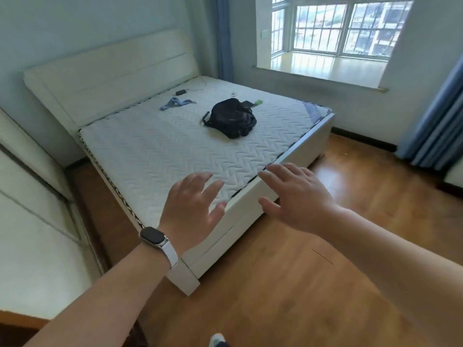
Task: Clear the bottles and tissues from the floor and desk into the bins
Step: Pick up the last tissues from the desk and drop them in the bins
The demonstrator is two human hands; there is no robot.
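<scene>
Searching above the white quilted mattress [162, 151]
Left hand [193, 209] and right hand [298, 196] spread wide, empty; nothing to clear shows, so neither is nearer.

White bed [175, 151] on wooden floor [325, 271] — barred window [338, 26], blue curtains [436, 121].

Open brown wooden floor [325, 284] stretches wide on the right. The white bed frame [190, 274] juts its corner ahead, and a black fabric backpack [230, 118] sits on the white quilted mattress [162, 151].
</scene>
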